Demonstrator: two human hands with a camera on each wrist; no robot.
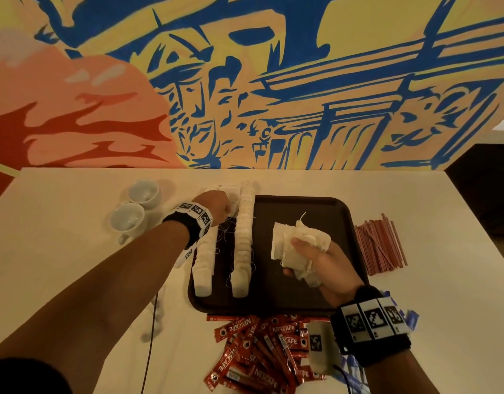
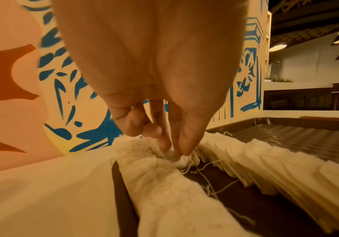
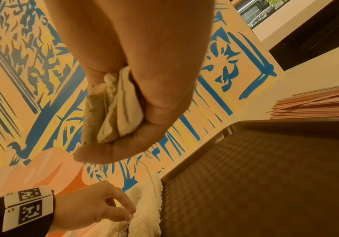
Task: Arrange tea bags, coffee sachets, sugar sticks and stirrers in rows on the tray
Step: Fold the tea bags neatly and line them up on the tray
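Tea bags [image 1: 242, 237] are soft, white and crinkly, with thin strings hanging off. Two long rows of them are laid on the left side of the dark tray [image 1: 310, 291], in the middle of the head view. One tea bag at the far end of the left row is pinched by the left hand [image 1: 216, 206]. A bunch of tea bags [image 1: 299, 245] is squeezed in the curled right hand [image 1: 321, 268]. Two white cups [image 1: 137, 206] are seen on the table [image 1: 444, 211].

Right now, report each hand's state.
Left hand: pinching a tea bag in the left row.
Right hand: gripping a bunch of tea bags.
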